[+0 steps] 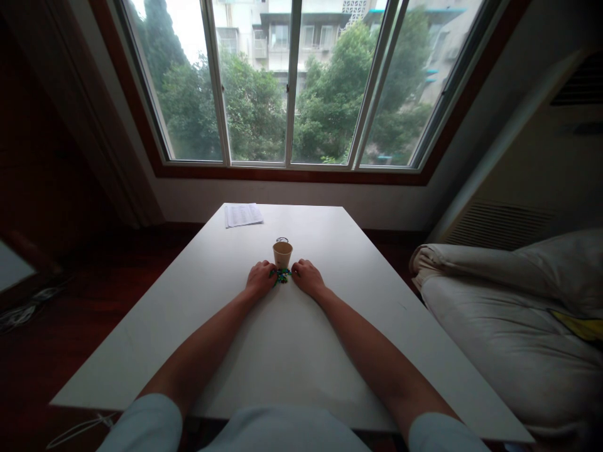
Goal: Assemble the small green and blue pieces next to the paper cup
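Left hand (261,277) and right hand (307,276) loosely curled beside small colourful pieces (282,275), any hold unclear.

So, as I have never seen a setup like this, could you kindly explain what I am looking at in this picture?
Of course. There is no machine here: the two bare hands belong to the person wearing the camera on their head. This single picture looks forward and down from there, over a white table towards a window.

Between the left hand and the right hand lies a cluster of small, colourful pieces, green and blue among them. Just beyond it stands an upright brown cup, and some printed papers lie near the table's far left corner.

Both hands have their fingers curled beside the pieces; whether either is holding one is too small to tell.
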The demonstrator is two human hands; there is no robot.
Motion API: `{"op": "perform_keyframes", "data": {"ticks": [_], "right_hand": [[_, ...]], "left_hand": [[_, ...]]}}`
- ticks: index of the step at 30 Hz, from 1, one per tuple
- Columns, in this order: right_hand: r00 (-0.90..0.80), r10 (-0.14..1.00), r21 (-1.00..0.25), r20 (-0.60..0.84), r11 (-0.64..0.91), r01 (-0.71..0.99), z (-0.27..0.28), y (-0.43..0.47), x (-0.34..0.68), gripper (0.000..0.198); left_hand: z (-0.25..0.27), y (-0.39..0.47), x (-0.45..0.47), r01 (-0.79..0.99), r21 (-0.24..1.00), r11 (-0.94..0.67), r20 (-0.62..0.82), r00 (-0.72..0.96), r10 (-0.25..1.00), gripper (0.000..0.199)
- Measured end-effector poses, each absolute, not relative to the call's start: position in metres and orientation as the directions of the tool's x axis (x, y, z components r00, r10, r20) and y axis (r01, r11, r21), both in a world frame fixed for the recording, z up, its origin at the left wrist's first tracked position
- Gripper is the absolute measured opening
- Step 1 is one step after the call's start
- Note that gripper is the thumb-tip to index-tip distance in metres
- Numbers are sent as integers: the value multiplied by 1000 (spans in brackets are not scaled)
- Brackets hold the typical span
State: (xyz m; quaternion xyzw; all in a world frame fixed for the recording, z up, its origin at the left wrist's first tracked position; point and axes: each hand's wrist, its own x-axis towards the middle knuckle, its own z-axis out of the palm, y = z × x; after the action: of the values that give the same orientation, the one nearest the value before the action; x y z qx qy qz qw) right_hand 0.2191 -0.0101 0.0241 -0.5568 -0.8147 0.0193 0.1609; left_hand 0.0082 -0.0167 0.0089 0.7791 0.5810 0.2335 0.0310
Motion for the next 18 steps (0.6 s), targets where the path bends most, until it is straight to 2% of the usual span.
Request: {"op": "perform_keyframes", "data": {"ticks": [12,18], "right_hand": [[-341,903,-239,262,403,883,17,-4,223,22],[-292,897,-252,332,383,889,16,-3,224,17]], "left_hand": [[10,-18,9,894,313,-320,325,215,921,23],[11,-18,10,896,312,-315,321,212,923,24]]}}
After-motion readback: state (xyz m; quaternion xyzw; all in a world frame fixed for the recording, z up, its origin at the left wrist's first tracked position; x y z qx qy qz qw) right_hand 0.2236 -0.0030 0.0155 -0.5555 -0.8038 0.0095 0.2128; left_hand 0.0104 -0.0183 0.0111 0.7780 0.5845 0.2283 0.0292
